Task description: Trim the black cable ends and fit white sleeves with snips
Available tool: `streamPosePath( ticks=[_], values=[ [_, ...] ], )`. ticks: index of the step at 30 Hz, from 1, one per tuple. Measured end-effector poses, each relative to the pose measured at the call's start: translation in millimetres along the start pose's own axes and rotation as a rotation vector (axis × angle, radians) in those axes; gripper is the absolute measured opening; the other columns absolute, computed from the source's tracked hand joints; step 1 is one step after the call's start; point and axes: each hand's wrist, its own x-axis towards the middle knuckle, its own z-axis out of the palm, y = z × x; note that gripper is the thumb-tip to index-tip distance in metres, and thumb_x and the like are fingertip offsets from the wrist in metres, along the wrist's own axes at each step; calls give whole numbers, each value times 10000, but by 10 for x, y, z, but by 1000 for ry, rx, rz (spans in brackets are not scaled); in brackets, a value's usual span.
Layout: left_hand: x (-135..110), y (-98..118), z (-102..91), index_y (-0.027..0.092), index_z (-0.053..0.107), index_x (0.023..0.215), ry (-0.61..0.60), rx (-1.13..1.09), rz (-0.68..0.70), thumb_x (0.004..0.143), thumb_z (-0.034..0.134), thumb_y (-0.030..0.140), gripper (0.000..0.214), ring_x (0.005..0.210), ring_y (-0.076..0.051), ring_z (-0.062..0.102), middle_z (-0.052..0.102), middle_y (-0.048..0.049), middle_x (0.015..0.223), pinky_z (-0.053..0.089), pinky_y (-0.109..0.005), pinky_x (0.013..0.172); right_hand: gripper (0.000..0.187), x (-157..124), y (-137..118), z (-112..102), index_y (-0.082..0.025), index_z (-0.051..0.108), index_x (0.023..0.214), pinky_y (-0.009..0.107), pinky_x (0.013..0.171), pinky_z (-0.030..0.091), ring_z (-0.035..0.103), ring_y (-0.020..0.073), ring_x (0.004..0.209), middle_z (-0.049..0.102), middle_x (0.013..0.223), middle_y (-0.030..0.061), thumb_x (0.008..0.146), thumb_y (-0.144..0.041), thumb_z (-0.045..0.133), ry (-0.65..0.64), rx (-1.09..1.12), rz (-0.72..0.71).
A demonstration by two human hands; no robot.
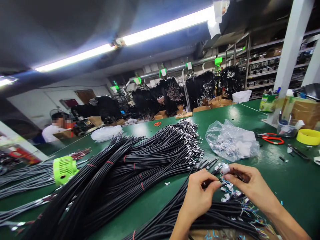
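Head view: left hand fingers pinching black cable end; right hand fingers pinching small white connector. Both low over worktop, beside cable heap. Judged step: mating connector to end. Next move calls for fine alignment and steady pinch.

A thin black sheathed cable is lying almost level at the near right, with the left hand pinching its end. A small white plastic connector is sitting just right of it, with the right hand gripping it at the fingertips.
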Motion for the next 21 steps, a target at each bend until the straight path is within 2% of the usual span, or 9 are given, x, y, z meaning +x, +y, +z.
streamPosePath(
  ticks=[2, 4, 7, 10, 14, 21],
  values=[
    [-4, 0, -8, 130, 695, 692, -59, -62, -38, 795, 585, 194, 164, 575, -105, 456, 572, -8, 613, 318, -215, 536, 167, 5, 9, 14, -166, 672, 743, 241, 602, 543, 663, 183, 663, 703, 711, 37, 708, -329, 674, -13, 9, 10],
    [-5, -11, 0, 117, 696, 689, -80, -127, -98, 804, 571, 242, 211, 530, -98, 432, 549, -6, 568, 313, -212, 501, 214, -1, 47, 61, -168, 669, 807, 253, 625, 557, 679, 195, 690, 716, 743, 49, 707, -357, 679, 72, 16, 24],
    [1, -25, 22, 98, 685, 700, -12, -220, -176, 786, 585, 303, 244, 454, -86, 414, 523, 0, 529, 311, -203, 443, 272, -23, 103, 129, -170, 643, 890, 266, 676, 574, 697, 209, 745, 729, 812, 71, 722, -383, 671, 199, 16, 21],
    [14, -30, 37, 95, 681, 693, 84, -253, -174, 762, 610, 319, 245, 440, -83, 418, 537, -8, 539, 323, -198, 426, 320, -53, 110, 149, -171, 602, 948, 270, 693, 584, 705, 217, 764, 738, 851, 82, 712, -369, 691, 167, 2, 9],
    [24, -46, 50, 100, 680, 680, 114, -245, -165, 758, 614, 347, 267, 430, -79, 414, 535, -7, 528, 317, -191, 406, 354, -86, 84, 151, -171, 600, 997, 276, 700, 592, 710, 218, 778, 738, 914, 91, 705, -343, 704, 108, -44, -22],
    [43, -57, 41, 98, 592, 630, -53, -431, -259, 742, 576, 565, 480, 318, -31, 303, 392, 58, 420, 199, -170, 331, 228, -68, 94, 158, -173, 654, 940, 265, 732, 587, 709, 206, 806, 743, 885, 79, 767, -321, 639, 94, 16, -43]
  ],
)
